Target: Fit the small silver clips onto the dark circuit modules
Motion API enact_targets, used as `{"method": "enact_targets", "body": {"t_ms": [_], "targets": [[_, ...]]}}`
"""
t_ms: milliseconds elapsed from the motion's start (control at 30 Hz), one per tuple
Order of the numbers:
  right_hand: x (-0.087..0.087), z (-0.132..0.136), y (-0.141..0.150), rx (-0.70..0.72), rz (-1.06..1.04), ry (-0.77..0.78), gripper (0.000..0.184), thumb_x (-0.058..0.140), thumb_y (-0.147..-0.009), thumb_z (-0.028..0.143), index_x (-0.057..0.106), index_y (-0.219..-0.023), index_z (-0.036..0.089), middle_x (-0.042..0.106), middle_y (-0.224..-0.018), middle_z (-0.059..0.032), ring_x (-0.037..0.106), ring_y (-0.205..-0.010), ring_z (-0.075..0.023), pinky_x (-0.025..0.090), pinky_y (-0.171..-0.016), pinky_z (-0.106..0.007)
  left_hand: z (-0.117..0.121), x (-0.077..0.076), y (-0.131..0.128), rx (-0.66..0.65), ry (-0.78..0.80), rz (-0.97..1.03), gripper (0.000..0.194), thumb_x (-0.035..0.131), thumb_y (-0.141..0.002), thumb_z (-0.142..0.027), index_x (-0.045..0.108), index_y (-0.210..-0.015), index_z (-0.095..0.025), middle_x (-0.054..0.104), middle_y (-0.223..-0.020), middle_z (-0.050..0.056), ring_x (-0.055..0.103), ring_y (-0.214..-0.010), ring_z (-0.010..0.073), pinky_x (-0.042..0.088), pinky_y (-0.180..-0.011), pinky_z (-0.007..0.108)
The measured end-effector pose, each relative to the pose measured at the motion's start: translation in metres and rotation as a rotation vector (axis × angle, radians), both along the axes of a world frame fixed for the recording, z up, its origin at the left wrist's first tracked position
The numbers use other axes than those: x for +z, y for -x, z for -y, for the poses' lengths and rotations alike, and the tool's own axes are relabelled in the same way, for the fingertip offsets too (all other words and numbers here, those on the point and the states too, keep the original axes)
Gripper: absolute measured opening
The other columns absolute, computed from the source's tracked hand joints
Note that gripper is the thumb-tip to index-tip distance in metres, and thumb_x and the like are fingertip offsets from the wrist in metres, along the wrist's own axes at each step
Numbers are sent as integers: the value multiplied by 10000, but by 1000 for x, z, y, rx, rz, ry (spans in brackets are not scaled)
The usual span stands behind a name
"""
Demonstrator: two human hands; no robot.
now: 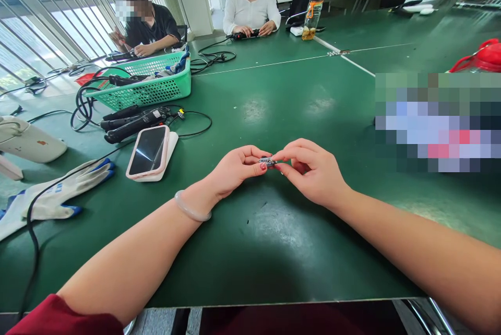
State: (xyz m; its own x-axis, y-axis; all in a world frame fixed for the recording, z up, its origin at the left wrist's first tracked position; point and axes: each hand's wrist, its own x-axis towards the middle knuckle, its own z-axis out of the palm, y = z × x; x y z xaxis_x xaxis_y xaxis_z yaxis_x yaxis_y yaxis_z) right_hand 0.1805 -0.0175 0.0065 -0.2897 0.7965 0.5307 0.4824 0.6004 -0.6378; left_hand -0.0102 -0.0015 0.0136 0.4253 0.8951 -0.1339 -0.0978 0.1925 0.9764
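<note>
A small dark piece with silvery, sparkling bits (267, 162), possibly a hair clip, is held just above the green table (282, 236) between both hands. My left hand (233, 170) grips its left end between thumb and fingers. From the other side, the thumb and forefinger of my right hand (315, 170) pinch its right end. The fingertips cover part of the piece, so its exact kind does not show. A pale bangle (191, 208) circles my left wrist.
Left of my hands lie a phone (148, 151), black corded hair tools (135, 125), and a white-and-blue work glove (70, 191). Behind them stands a green basket (156, 90). Two people sit across the table near a bottle (312, 22). A blurred patch hides things at right.
</note>
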Motion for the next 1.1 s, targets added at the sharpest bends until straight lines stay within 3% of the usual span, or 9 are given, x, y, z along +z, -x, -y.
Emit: {"method": "enact_targets", "body": {"t_ms": [167, 333, 567, 800, 933, 1100], "targets": [[-1, -1, -1, 34, 78, -44, 247, 517, -858, 203, 722, -965, 289, 609, -860, -19, 503, -606, -98, 418, -541, -246, 0, -1, 1, 0, -18, -22, 268, 786, -627, -219, 649, -841, -135, 677, -821, 21, 601, -767, 109, 436, -812, 286], [-2, -1, -1, 36, 57, -74, 216, 544, -859, 222, 735, -948, 269, 597, -833, -19, 505, -600, -91, 419, -545, -242, -1, -2, 1, -19, -30, -28, 266, 776, -648, -225, 650, -866, -137, 681, -835, 26, 610, -803, 111, 438, -820, 277], [1, -8, -8, 19, 125, 46, 318, 489, -864, 192, 674, -1110, 275, 644, -911, -24, 523, -608, -102, 423, -553, -252, -2, -4, 0, 33, -5, -18, 251, 758, -668, -211, 639, -873, -131, 706, -869, 43, 636, -840, 132, 429, -882, 308], [-2, -26, -25, 16, 477, 283, 104, 627, -773, 303, 696, -811, 235, 645, -800, -4, 555, -659, -138, 419, -600, -272, -4, -8, 1, 61, 13, -67, 276, 736, -699, -210, 642, -947, -130, 720, -916, 71, 651, -888, 145, 426, -935, 343], [-2, -25, -22, 28, 540, 293, 154, 549, -823, 256, 646, -710, 215, 635, -781, -9, 560, -684, -140, 406, -609, -267, -4, -7, 1, 50, 9, -75, 278, 738, -694, -207, 640, -942, -128, 721, -931, 79, 656, -915, 161, 423, -951, 364], [-3, -24, -18, 28, 554, 287, 167, 512, -848, 235, 634, -736, 212, 629, -786, -11, 560, -702, -140, 396, -628, -266, -3, -7, 1, 33, 0, -110, 286, 736, -694, -203, 639, -953, -131, 720, -943, 78, 652, -925, 157, 427, -951, 354]]}}
